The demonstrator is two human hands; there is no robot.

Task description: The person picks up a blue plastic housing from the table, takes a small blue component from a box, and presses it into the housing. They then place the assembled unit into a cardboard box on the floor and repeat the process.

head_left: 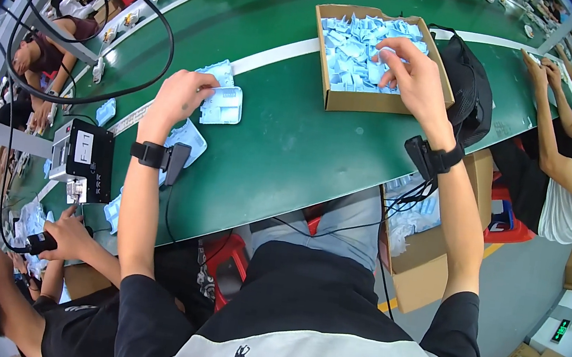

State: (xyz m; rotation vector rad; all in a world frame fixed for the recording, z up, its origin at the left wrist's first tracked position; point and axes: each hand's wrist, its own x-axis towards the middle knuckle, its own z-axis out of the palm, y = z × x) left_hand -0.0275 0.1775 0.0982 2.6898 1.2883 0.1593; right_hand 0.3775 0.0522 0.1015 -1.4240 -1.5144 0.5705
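Fingers [205, 90] of left hand [183, 95] curled and pinched on the edge of a pale blue plastic tray [223, 105], pressing it flat on the green conveyor belt [283, 142]. Second, similar tray piece [218, 70] tucked just behind the knuckles, touching the first. Third pale blue tray [189, 138] lying near the left wrist, partly under the black wrist strap [150, 154].

Fingers [388, 60] of right hand [415, 76] bent downward, tips drawn together inside the cardboard box [375, 103], closed on one small blue piece [383, 51] from the heap of blue plastic pieces [357, 47]; exact grip partly hidden by the hand itself. Heap too dense to count. One box on the belt, one black bag [471, 91] just beside its right wall, touching it.

Two black wrist straps in all, one per forearm, the right one [440, 158] with a small black unit attached. One white stripe [273, 54] running along the belt past the box. One more open carton [419, 268] below the belt edge, near the right elbow, holding clear bagged pieces.
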